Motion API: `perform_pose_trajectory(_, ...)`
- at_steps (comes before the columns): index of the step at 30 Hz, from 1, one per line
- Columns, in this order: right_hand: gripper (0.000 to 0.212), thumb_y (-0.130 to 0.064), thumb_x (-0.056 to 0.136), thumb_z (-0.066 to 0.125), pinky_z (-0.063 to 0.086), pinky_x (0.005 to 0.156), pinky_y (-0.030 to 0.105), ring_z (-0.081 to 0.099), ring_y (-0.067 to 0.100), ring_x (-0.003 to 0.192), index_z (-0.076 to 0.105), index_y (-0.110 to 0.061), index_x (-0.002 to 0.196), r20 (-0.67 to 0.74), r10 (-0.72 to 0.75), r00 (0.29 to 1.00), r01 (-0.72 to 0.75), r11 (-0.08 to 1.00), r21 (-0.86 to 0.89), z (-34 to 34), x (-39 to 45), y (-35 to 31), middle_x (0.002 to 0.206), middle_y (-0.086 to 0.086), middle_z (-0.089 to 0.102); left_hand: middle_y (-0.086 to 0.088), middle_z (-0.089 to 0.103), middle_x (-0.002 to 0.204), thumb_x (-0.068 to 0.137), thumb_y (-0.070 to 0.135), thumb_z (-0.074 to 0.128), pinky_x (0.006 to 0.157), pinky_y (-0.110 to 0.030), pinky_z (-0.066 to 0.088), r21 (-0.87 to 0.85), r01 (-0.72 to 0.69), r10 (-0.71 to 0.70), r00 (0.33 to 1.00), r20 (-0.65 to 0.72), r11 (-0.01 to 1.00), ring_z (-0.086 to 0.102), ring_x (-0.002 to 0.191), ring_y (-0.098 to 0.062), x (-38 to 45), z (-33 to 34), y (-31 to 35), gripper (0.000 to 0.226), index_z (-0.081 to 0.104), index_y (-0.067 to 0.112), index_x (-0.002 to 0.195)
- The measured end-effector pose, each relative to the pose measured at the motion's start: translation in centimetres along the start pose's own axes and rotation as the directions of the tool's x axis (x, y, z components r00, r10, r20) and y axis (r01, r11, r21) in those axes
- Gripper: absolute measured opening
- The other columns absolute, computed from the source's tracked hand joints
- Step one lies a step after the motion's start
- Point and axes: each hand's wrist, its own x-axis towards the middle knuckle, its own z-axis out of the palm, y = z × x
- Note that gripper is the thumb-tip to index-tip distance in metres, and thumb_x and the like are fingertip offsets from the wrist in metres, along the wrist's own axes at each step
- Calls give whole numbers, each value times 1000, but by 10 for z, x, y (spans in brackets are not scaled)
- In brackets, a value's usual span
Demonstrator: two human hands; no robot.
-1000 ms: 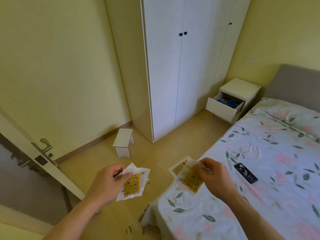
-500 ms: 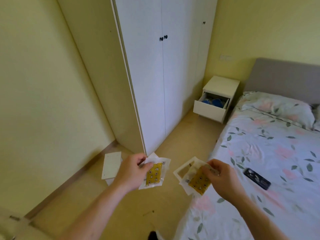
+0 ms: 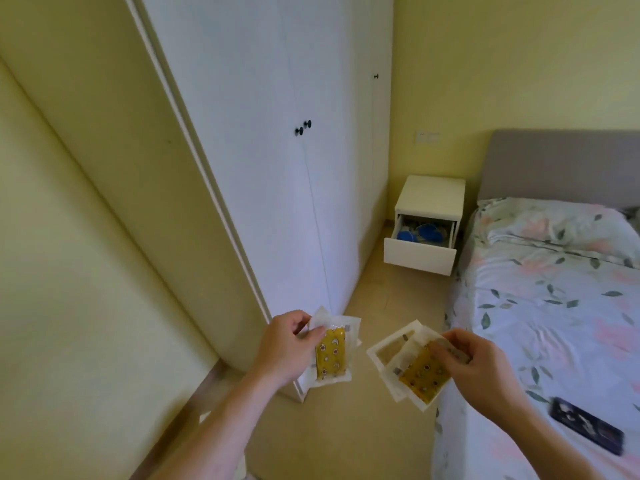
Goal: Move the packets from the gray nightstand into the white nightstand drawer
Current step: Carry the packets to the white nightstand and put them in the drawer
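Note:
My left hand grips a small stack of clear packets with a yellow patterned insert. My right hand pinches another stack of the same yellow and white packets, fanned out toward the left. Both stacks hang in the air over the floor between the wardrobe and the bed. Ahead stands the white nightstand by the bed's head, its drawer pulled out, with blue items inside. The gray nightstand is out of view.
A tall white wardrobe fills the left side of the aisle. The bed with floral sheets lies on the right, a dark phone on it. A strip of tan floor runs between them to the nightstand.
The view has advanced along the aisle and swung right; the wardrobe and white nightstand are closer, the small stool has dropped out of view. Both hands keep holding their packets.

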Motion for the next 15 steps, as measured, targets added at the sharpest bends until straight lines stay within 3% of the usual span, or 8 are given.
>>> perform_pose_trajectory(6,17,-28,99,65,43,59,18,64,9,67,71,-27,82,-82,32,996,-34,999,-24,11,104,-11,74,-7,71,13,76,79,92,32,75,69,-23,53,10,-80,79,995,69,997,71,76,-5,128,-4,5,13,71,26,81)
perform_pose_trajectory(15,19,-25,98,67,47,64,22,66,11,73,71,-28,79,-197,146,969,-153,988,-20,29,251,-16,74,-9,71,6,66,68,89,35,77,58,-20,41,102,-138,114,970,215,985,59,65,-10,335,21,1,26,66,17,75)
